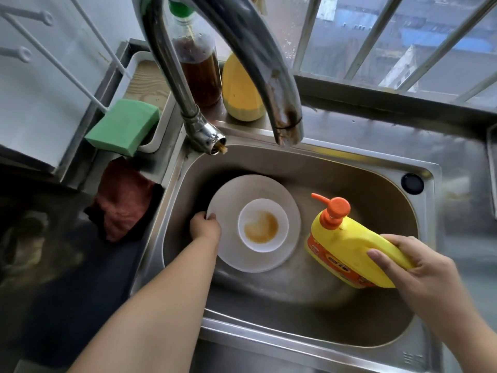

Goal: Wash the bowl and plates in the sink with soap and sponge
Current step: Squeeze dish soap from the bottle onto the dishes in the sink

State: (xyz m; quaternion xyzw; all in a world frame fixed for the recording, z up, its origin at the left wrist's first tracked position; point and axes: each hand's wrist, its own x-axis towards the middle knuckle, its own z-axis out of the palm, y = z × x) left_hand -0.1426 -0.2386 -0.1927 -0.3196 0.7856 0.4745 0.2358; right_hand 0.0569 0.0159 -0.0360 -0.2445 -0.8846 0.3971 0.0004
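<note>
A white plate [271, 192] lies in the steel sink [376, 168]. On it stands a small white bowl [262, 211] with brown residue inside. My left hand [205, 226] grips the plate's left rim. My right hand [419, 267] holds a yellow soap bottle [347, 249] with an orange pump, tilted over the sink to the right of the plate, pump end pointing up and left. A green sponge [123, 127] sits on the tray edge at the left, outside the sink.
The steel tap [258, 60] arches over the sink's back edge. Behind it stand a bottle of dark liquid [199, 68] and a yellow bottle [239, 90]. A reddish cloth [121, 200] lies on the counter left of the sink. Window bars [376, 36] run along the back.
</note>
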